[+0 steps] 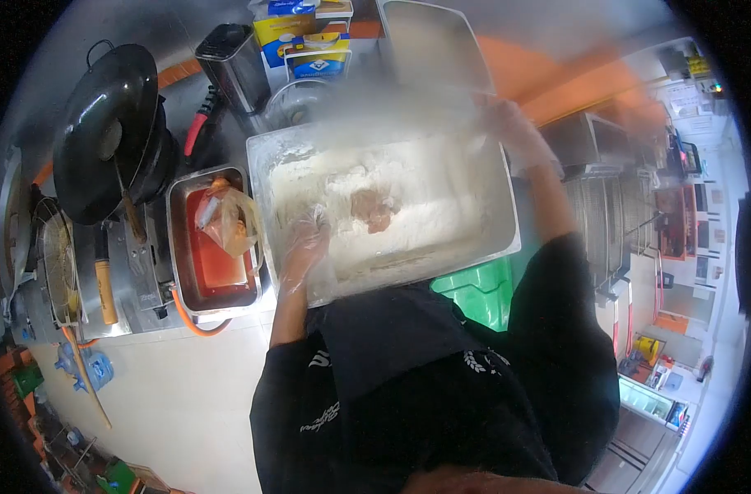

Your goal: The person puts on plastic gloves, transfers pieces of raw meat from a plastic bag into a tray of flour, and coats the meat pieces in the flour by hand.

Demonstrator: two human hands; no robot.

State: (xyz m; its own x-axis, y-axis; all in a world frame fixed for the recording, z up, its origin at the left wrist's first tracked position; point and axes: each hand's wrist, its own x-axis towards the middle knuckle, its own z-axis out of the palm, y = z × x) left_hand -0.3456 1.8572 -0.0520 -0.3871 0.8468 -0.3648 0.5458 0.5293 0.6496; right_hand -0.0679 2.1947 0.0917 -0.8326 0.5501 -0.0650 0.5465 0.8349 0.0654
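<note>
A large metal pan [511,214] of white flour [458,206] stands in front of me. In the flour lies a piece of raw meat [374,210], partly dusted white. My left hand [308,239], in a clear plastic glove, is inside the pan's near left side, fingers stretched toward the meat and apart from it. My right hand [511,132], also gloved, is at the pan's far right corner; its fingers are smeared by a pale blur. That blur also hides the pan's far edge.
Left of the pan is a metal tub [178,272] with red liquid and a plastic bag [227,221]. Farther left are a black wok [108,123] and a strainer [58,263]. Behind stand a knife block [235,70] and yellow-blue packets [318,62]. A green crate [478,292] sits below; fryer baskets [593,218] are right.
</note>
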